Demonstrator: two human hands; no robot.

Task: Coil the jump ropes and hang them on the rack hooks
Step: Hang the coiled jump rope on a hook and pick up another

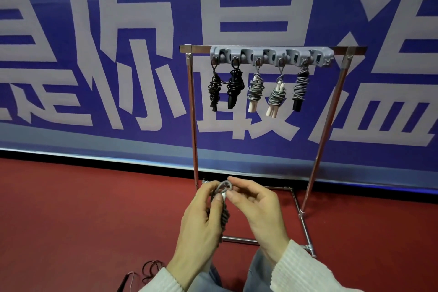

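Rope in hand: grey coiled jump rope (pixel 221 208), bundle wound tight, held upright low in the frame just in front of the rack's base; a small loop (pixel 224 186) sticks up from its top, a bit of white handle showing just below the loop.
Left hand: left hand (pixel 201 218) wrapped round the bundle — fingers curled on it, thumb pressing near the top by the white handle.
Right hand: right hand (pixel 258 208) pinches the loop at the bundle's top between thumb and forefinger; the other fingers loosely curled, not clearly touching the rope.
Rack: metal rack (pixel 193 114) standing on the floor against the banner, chrome uprights and base bars, grey hook strip (pixel 270 55) on the top bar.
Hung ropes: five coiled bundles on the hooks, side by side and apart — black rope (pixel 214 89) at far left, second black rope (pixel 234 89), grey rope with white handles (pixel 255 90), a second grey-and-white one (pixel 276 96) tilted, grey rope with black handles (pixel 300 87) at far right.
Floor: red floor (pixel 83 208); loose thin dark cord (pixel 151 269) lying at the lower left near the left sleeve.
Backdrop: blue banner (pixel 142 54) with large pale characters.
Clothing: white ribbed sleeves (pixel 305 270) on both wrists.
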